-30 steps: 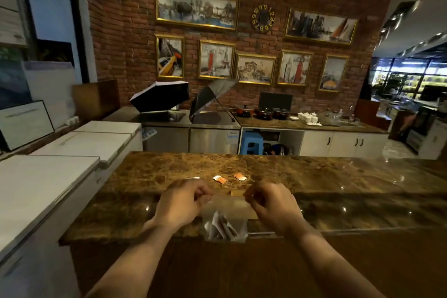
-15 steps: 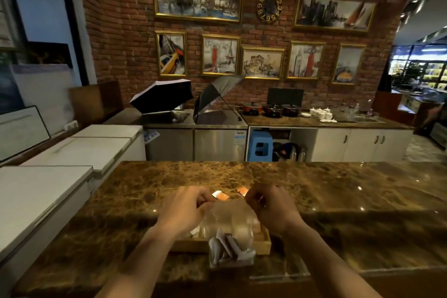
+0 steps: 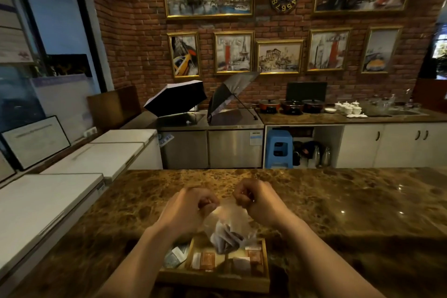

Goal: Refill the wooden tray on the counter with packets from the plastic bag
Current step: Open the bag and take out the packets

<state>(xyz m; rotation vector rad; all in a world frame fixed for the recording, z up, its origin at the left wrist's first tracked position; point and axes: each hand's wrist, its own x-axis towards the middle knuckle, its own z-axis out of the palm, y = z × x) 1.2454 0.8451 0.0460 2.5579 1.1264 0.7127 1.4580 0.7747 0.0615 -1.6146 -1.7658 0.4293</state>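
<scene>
A clear plastic bag (image 3: 228,227) with several white and dark packets in its bottom hangs between my hands, just above the wooden tray. My left hand (image 3: 191,208) pinches the bag's top left edge and my right hand (image 3: 256,201) pinches its top right edge. The wooden tray (image 3: 217,279) sits on the brown marble counter (image 3: 338,213) near its front edge, below my hands. Its compartments hold several packets: blue-white ones at left, orange and white ones in the middle and at right. The bag hides part of the tray's back.
White chest freezers (image 3: 48,196) line the left side. Beyond the counter stand a steel cabinet with two open umbrellas (image 3: 176,100), a blue stool (image 3: 278,149), and a back counter with pots and white cups (image 3: 348,107).
The view has tilted down and nearer, so the whole tray shows under the bag. My hands still hold the bag's top, now above the tray. The loose orange packets on the counter are hidden.
</scene>
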